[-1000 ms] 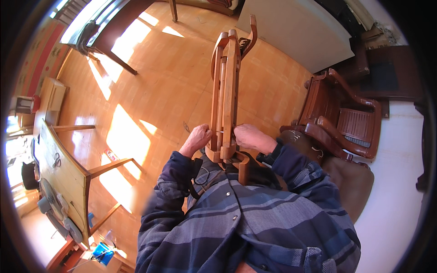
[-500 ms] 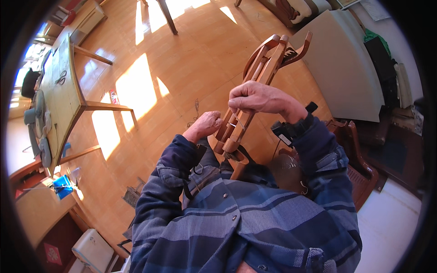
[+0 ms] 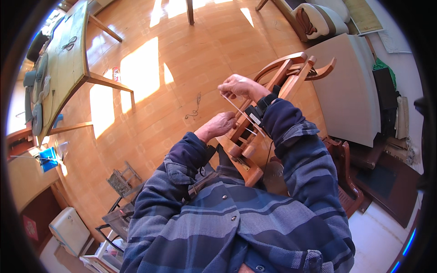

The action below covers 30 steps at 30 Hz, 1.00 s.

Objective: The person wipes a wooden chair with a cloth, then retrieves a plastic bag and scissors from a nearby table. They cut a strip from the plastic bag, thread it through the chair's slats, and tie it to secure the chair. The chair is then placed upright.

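Observation:
A reddish-brown wooden frame (image 3: 287, 88) with parallel rails and curved arms slants up and right from my lap. My right hand (image 3: 241, 87) is raised left of it, fingers pinched on a thin white cord (image 3: 239, 109). That cord runs taut down from the fingers across the rails. My left hand (image 3: 218, 125) is closed at the frame's left rail, beside its lower end. Whatever its fingers grip is hidden. Another short piece of white strand shows between the rails.
A wooden table (image 3: 68, 59) with scissors (image 3: 69, 43) and a fan (image 3: 42, 79) stands at left. Thin wire (image 3: 195, 107) lies on the floor. A large pale board (image 3: 343, 86) leans at right, near a brown chair (image 3: 341, 168). A small stool (image 3: 122, 179) is at lower left.
My right hand has moved up and left, off the frame, drawing out the white cord. The frame now tilts further right. My left hand stays near its lower end.

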{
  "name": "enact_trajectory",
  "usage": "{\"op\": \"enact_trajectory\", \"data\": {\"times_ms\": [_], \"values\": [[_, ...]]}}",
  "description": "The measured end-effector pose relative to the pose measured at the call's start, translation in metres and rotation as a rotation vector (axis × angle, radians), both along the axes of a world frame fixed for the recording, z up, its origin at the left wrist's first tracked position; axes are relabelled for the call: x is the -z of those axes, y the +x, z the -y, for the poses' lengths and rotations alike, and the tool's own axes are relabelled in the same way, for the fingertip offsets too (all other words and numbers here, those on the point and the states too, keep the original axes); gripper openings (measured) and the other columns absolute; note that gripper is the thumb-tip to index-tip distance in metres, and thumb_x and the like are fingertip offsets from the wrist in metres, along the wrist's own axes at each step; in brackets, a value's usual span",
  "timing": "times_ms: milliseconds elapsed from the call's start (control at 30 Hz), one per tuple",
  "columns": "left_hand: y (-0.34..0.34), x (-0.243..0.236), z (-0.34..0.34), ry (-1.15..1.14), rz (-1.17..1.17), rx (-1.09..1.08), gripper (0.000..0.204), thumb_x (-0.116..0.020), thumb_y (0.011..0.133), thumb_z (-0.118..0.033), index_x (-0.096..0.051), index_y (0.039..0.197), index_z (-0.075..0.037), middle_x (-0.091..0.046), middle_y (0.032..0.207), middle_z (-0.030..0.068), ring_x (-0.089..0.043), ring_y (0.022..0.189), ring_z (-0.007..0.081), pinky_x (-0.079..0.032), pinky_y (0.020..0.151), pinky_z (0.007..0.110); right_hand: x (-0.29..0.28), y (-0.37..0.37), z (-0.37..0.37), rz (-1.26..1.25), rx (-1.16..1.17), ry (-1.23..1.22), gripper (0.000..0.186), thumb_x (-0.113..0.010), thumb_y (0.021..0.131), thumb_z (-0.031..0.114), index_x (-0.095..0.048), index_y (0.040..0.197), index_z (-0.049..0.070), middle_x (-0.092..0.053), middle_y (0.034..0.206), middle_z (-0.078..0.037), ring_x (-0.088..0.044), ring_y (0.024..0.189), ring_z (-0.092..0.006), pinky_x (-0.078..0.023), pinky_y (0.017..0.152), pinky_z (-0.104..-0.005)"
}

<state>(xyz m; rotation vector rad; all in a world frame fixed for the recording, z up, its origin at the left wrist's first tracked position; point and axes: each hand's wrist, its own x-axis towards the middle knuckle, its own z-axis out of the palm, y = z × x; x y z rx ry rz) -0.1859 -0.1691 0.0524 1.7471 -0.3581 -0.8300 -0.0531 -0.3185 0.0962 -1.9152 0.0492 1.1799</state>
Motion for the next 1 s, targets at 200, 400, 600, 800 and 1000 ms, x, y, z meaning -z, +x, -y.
{"op": "enact_trajectory", "data": {"times_ms": [200,400,600,800,1000], "values": [[-0.004,-0.006,-0.015,-0.089,-0.331,-0.082,0.030,-0.050,0.105,-0.024,-0.066,0.107,0.001,-0.075,0.101,0.0098,-0.064,0.083,0.0197,-0.053,0.074,0.034,0.027,-0.022,0.003,0.272,-0.402,-0.110,0.038,-0.079,0.082,0.037,-0.079,0.091,0.001,-0.076,0.088,-0.019,-0.071,0.084,-0.0299,-0.055,0.081,-0.0403],[0.005,-0.005,-0.024,-0.054,-0.187,-0.016,0.032,-0.054,0.105,-0.029,-0.071,0.108,-0.001,-0.072,0.097,0.0062,-0.061,0.082,0.0157,-0.051,0.071,0.032,0.006,-0.036,0.002,0.466,-0.509,-0.169,0.030,-0.080,0.079,0.033,-0.079,0.087,0.004,-0.072,0.082,-0.021,-0.071,0.080,-0.0364,-0.056,0.076,-0.0435],[-0.008,-0.015,0.004,0.032,-0.418,0.097,0.041,-0.057,0.107,-0.036,-0.070,0.123,-0.001,-0.071,0.099,0.0065,-0.063,0.086,0.0161,-0.052,0.078,0.033,-0.013,-0.030,-0.012,0.586,-0.424,-0.062,0.031,-0.080,0.083,0.034,-0.075,0.084,0.003,-0.068,0.075,-0.022,-0.069,0.079,-0.0383,-0.054,0.075,-0.0452],[-0.005,-0.021,0.003,0.030,-0.273,0.157,0.043,-0.056,0.108,-0.038,-0.069,0.126,-0.002,-0.071,0.101,0.0077,-0.064,0.089,0.0186,-0.053,0.083,0.035,-0.022,-0.025,-0.017,0.437,-0.405,-0.150,0.026,-0.074,0.090,0.027,-0.074,0.086,0.001,-0.073,0.076,-0.016,-0.073,0.076,-0.0307,-0.057,0.075,-0.0429],[0.006,-0.021,0.001,0.013,-0.326,0.201,0.040,-0.057,0.106,-0.036,-0.071,0.121,-0.001,-0.070,0.099,0.0086,-0.063,0.092,0.0185,-0.052,0.084,0.035,0.002,-0.025,-0.015,0.306,-0.394,-0.234,0.015,-0.067,0.090,0.012,-0.072,0.096,0.001,-0.075,0.082,-0.016,-0.075,0.076,-0.0278,-0.058,0.068,-0.0415]]}}
